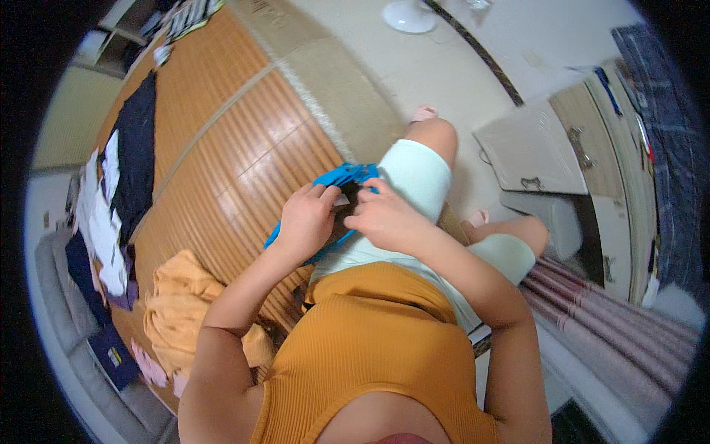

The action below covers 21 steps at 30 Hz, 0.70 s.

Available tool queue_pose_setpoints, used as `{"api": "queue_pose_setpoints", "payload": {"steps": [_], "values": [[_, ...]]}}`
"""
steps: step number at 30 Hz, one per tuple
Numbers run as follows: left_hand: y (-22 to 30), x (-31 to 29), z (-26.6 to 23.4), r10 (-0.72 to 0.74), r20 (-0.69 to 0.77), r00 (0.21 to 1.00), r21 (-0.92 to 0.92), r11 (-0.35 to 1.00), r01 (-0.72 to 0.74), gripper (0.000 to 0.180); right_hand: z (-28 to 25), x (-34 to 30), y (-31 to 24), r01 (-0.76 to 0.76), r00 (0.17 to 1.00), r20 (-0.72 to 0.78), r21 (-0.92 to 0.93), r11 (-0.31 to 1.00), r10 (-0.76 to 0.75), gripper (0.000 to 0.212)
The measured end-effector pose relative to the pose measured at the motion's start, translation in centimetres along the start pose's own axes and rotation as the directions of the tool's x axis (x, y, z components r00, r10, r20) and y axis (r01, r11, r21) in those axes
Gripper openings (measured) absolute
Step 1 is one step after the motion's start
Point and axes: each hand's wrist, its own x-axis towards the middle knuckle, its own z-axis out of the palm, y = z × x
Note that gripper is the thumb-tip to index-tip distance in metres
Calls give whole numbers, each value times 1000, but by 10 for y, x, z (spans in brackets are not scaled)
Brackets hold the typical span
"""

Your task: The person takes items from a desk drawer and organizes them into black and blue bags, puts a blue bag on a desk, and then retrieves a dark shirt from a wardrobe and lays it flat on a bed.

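A bright blue cloth item [346,175] with a dark inside lies across my left thigh and the mat's edge, its rim bunched up. My left hand [309,216] is closed on its left side, fingers curled over the edge. On the other side, my right hand [386,216] pinches the blue rim between bent fingers. A small whitish patch, perhaps a label, shows between the two hands. Much of the cloth is hidden under my hands and wrists, so its exact kind cannot be made out.
I sit on a bed-like surface with a brown slatted mat [229,159]. To my left lie a crumpled orange-yellow cloth [181,311], white clothing [103,229] and dark trousers [137,163]. A cabinet [532,148] with metal handles and a striped curtain [614,318] stand at right.
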Motion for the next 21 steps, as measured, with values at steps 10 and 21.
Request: {"api": "queue_pose_setpoints", "payload": {"steps": [10, 21], "values": [[-12, -18, 23, 49, -354, 934, -23, 998, -61, 68, -17, -20, -9, -49, 990, -136, -163, 985, 26, 11], [-32, -29, -25, -219, 274, 936, -600, 722, 344, 15, -67, -134, -75, -508, 836, -164, 132, 851, 524, 12]]}}
